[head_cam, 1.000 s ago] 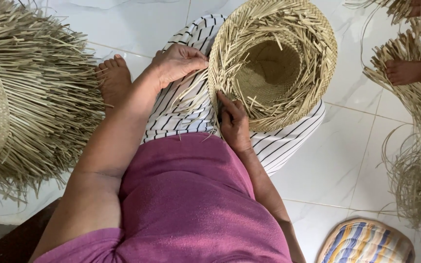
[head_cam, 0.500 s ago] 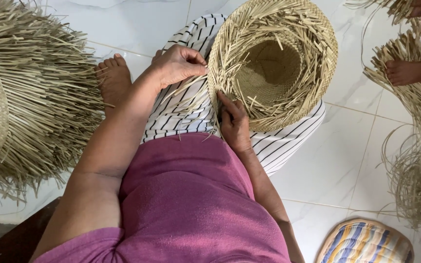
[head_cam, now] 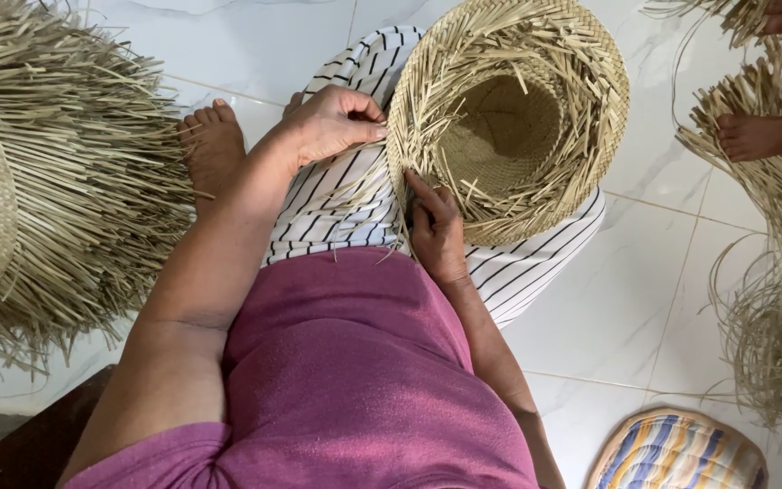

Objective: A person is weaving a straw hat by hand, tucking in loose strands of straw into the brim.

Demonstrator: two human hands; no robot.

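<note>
Basket (head_cam: pixel 509 118): half-woven straw, tipped on striped lap, mouth toward camera, loose ends bristling round rim.
Left hand (head_cam: pixel 332 122): pinching 1 strand at rim's left edge.
Right hand (head_cam: pixel 436 226): fingers pressed flat under rim; nothing clasped.
Risk: dry strand likely to snap or slip from pinch; weave could loosen.
Room: straw pile (head_cam: pixel 65 181) crowding left, another person's foot (head_cam: pixel 753 136) right; bare tile (head_cam: pixel 626 308) below right.

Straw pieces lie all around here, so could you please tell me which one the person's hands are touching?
The round woven straw piece on the striped lap, hollow side up: left hand pinches its rim, right hand touches its near edge.
</note>
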